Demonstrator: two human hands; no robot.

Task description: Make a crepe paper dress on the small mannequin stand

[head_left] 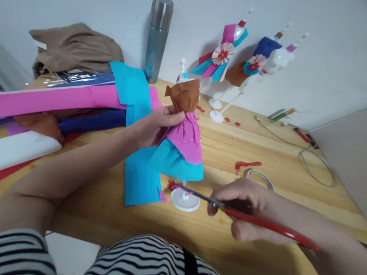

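My left hand (156, 125) pinches the waist of a small paper dress (187, 143) with a brown top, a pink layer and a blue skirt. Under the skirt shows the round white base (185, 200) of a stand. Red-handled scissors (250, 220) are in my right hand (247, 206), their blades pointing left toward the base. A small red paper piece (171, 185) lies beside the blade tips. Behind my left wrist lies a strip of blue paper (141, 179).
Two decorated stands (223, 54) (255, 66) stand by the wall, right of a metal bottle (159, 38). Pink paper (45, 100), brown cloth (79, 49) and a white device (11, 152) lie left. White tape (260, 177) and a cable (305, 163) lie right.
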